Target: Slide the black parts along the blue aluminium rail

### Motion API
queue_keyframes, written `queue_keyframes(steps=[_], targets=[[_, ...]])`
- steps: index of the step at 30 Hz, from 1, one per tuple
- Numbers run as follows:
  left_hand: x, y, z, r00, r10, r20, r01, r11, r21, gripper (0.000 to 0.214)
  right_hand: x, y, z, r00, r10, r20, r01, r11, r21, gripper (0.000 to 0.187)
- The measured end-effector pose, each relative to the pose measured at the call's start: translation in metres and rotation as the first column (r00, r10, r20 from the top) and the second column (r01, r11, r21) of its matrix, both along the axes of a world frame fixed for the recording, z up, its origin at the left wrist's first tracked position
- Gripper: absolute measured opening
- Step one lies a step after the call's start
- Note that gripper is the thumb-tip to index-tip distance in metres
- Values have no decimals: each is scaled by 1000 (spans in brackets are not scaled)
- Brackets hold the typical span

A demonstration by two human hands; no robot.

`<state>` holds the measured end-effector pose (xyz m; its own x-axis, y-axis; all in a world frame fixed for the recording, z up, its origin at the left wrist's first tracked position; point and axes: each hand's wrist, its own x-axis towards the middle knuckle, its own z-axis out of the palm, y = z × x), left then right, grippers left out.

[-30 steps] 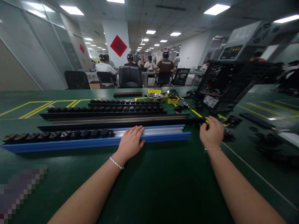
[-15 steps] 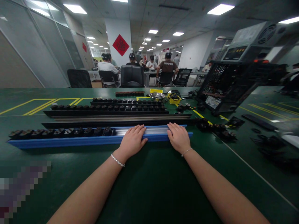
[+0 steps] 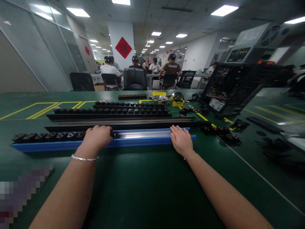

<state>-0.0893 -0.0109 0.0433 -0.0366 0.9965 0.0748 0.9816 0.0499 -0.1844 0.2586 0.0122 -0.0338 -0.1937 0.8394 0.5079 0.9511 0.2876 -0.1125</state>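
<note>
A long blue rail with a silvery inner channel lies across the table in front of me. Several chunky black parts stand in a row along its left half. My left hand is closed over the last black part at the right end of that row; a dark bit of it shows beside the fingers, and the rest is hidden. At the rail's right end, my right hand rests with its fingers stretched over the channel.
Behind the blue rail lie dark rails, one row of them carrying black parts. A metal dish and a yellow container stand farther back. An open computer case and loose black pieces are to the right.
My left hand has moved left along the rail, from the bare channel onto the row of black parts, and its fingers have curled. My right hand stays at the right end.
</note>
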Motion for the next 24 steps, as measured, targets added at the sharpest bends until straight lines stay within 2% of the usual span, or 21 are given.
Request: queue_keyframes(steps=[18,24], targets=[[2,4,0,999,-16,32,16,1000,5,41,0,1,-1,1000,9,-12,-9,1000,24,44],[11,2,3,999,-47,-16,46,999,-19,42,-1,0,0,1000,7,-20,-7,1000,12,45]])
